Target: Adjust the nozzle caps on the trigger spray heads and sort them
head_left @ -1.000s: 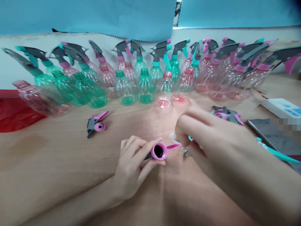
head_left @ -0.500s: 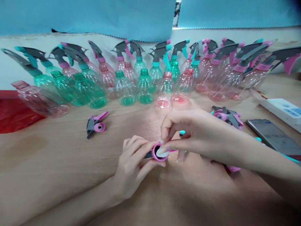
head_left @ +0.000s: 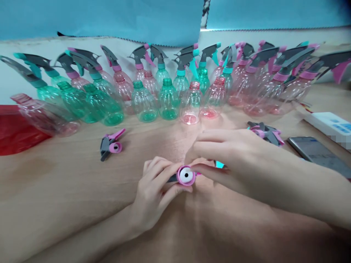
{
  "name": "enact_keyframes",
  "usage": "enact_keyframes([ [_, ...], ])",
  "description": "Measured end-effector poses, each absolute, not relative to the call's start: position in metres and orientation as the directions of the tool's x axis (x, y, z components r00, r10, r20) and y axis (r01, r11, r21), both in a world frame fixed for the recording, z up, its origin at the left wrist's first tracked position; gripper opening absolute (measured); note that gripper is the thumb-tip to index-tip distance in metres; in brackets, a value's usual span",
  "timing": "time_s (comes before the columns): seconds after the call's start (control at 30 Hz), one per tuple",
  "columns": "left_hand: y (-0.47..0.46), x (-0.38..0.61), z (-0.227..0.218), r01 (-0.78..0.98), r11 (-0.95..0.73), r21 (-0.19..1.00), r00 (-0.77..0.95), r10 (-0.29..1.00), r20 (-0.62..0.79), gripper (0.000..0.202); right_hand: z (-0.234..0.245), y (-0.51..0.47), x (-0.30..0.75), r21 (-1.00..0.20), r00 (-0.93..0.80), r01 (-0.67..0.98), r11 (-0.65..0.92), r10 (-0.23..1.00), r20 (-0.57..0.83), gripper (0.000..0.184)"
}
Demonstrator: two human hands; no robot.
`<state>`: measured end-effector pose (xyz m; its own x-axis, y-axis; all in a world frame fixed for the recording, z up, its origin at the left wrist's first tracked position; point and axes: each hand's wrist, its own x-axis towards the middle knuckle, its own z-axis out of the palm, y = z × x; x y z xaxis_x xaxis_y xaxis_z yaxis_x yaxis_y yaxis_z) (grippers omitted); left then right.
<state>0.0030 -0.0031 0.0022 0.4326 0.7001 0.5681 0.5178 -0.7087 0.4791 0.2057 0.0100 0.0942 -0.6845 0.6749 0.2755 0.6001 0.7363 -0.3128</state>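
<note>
My left hand is closed around a grey and pink trigger sprayer head, its round pink collar facing up towards me. Inside the collar lies a flat white washer with a small dark hole in its middle. My right hand bends over the collar from the right. Its thumb and fingertips come together at the washer's upper right edge, where they partly hide the rim. Most of the sprayer's body is covered by my hands.
Another pink and grey sprayer head lies on the table at left, with more sprayer heads at right. Behind stand several green and pink bottles, some with sprayers on. A phone, a white box and a red bag flank the work area.
The white washer, tilted in my right fingers before, now lies flat inside the pink collar. My right hand has shifted a little, while my left hand keeps its hold.
</note>
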Motion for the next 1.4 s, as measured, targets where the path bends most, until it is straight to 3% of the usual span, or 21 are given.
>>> enact_keyframes([
  [0.2,-0.003,0.002,0.003,0.505,-0.722,0.472,0.455,0.688,0.566,0.020,0.093,0.012,0.207,-0.331,-0.780,0.537,0.776,0.606,0.156,0.024],
  [0.53,-0.002,0.003,0.003,0.513,-0.732,0.448,0.477,0.677,0.560,0.026,0.087,0.017,0.210,-0.382,-0.796,0.512,0.769,0.592,0.126,0.023],
  [0.87,-0.004,0.002,0.002,0.547,-0.710,0.443,0.478,0.700,0.530,0.026,0.081,0.018,0.209,-0.272,-0.804,0.532,0.802,0.579,0.135,0.028],
  [1.4,-0.004,0.003,0.002,0.560,-0.705,0.436,0.471,0.703,0.533,0.023,0.078,0.014,0.197,-0.193,-0.816,0.522,0.831,0.553,0.171,0.012],
])
